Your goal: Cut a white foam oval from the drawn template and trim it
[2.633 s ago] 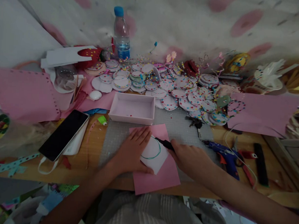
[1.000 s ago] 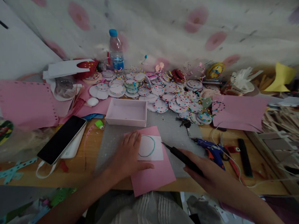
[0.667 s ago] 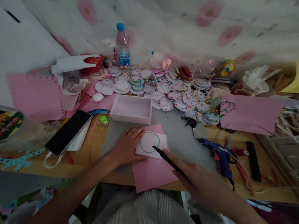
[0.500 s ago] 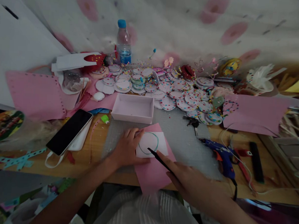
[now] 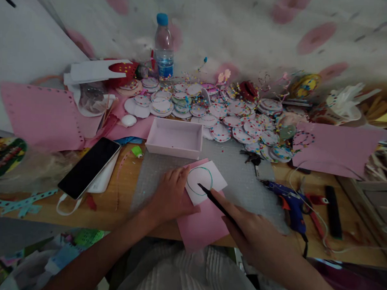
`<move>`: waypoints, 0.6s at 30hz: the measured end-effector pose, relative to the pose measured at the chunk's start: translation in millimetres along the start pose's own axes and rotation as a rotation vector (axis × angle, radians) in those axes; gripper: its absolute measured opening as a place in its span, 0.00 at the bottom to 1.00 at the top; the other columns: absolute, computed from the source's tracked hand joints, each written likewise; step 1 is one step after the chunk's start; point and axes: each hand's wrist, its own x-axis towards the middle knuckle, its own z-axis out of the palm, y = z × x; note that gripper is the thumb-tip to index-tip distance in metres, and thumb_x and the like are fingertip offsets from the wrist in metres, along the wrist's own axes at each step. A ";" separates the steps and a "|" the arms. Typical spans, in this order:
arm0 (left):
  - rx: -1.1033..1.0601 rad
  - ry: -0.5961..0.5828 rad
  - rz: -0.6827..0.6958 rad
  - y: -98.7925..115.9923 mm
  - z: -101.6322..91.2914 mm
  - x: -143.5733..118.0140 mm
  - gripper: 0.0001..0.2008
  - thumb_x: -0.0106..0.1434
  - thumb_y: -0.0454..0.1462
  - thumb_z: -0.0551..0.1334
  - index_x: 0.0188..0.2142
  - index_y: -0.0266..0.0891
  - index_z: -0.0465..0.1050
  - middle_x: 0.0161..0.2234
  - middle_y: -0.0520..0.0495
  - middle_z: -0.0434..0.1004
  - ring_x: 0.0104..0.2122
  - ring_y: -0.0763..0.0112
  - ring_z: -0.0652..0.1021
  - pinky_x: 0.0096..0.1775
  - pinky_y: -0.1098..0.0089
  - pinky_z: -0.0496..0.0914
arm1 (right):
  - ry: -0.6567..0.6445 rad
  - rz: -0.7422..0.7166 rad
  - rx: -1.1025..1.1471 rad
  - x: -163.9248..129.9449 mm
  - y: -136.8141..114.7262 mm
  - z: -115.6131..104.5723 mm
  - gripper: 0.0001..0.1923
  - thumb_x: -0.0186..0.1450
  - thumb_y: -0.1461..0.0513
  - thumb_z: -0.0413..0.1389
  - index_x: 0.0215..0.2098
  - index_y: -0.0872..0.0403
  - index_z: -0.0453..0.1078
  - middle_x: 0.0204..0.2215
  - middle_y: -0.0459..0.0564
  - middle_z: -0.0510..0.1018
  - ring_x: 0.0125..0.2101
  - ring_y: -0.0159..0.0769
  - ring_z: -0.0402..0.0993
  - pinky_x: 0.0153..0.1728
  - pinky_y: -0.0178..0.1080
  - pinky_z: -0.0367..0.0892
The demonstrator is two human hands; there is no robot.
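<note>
A: Left hand (image 5: 170,195)?
B: Flat, fingers spread, pinning the white card (image 5: 204,182) on the pink sheet (image 5: 203,224), near worktop (image 5: 120,201) edge.
A: Right hand (image 5: 260,237)?
B: Grip closed around the black pen (image 5: 218,204), tip touching the card's drawn circle.

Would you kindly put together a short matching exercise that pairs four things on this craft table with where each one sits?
Things:
1. water bottle
2. phone
3. blue glue gun
4. white square with a green circle

Places:
A. on the pink sheet, held down by the left hand
B. at the back, by the wall
C. right of the grey mat, beyond the right hand with the black pen
D. left of the pink box

Pairs: 1-B, 2-D, 3-C, 4-A
</note>
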 end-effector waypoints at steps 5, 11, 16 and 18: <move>0.110 0.039 -0.021 0.1 7.8 -6.0 0.50 0.47 0.61 0.64 0.60 0.30 0.59 0.58 0.31 0.63 0.54 0.44 0.65 0.55 0.48 0.57 | -0.023 -0.010 0.031 2.1 -2.3 13.8 0.34 0.66 0.66 0.45 0.69 0.46 0.44 0.32 0.49 0.81 0.27 0.37 0.78 0.27 0.35 0.70; 0.156 0.084 0.052 -6.6 14.7 -9.1 0.49 0.53 0.61 0.59 0.63 0.30 0.55 0.63 0.33 0.58 0.61 0.46 0.59 0.61 0.50 0.50 | -0.009 -0.014 -0.008 11.0 -9.8 23.8 0.36 0.65 0.68 0.44 0.69 0.48 0.41 0.30 0.49 0.80 0.24 0.36 0.77 0.26 0.34 0.68; 0.152 0.069 0.072 -10.0 16.6 -9.1 0.49 0.54 0.62 0.57 0.63 0.28 0.55 0.64 0.33 0.56 0.62 0.47 0.58 0.62 0.51 0.50 | -0.017 -0.023 -0.035 14.9 -11.9 25.5 0.37 0.65 0.69 0.44 0.70 0.49 0.38 0.30 0.50 0.79 0.25 0.37 0.77 0.27 0.35 0.69; 0.155 0.059 0.074 -9.7 16.2 -9.0 0.48 0.55 0.62 0.56 0.63 0.27 0.55 0.64 0.33 0.55 0.63 0.48 0.58 0.62 0.51 0.50 | -0.034 -0.003 -0.064 15.2 -12.8 27.4 0.38 0.65 0.70 0.44 0.70 0.49 0.37 0.30 0.49 0.79 0.26 0.37 0.78 0.26 0.35 0.68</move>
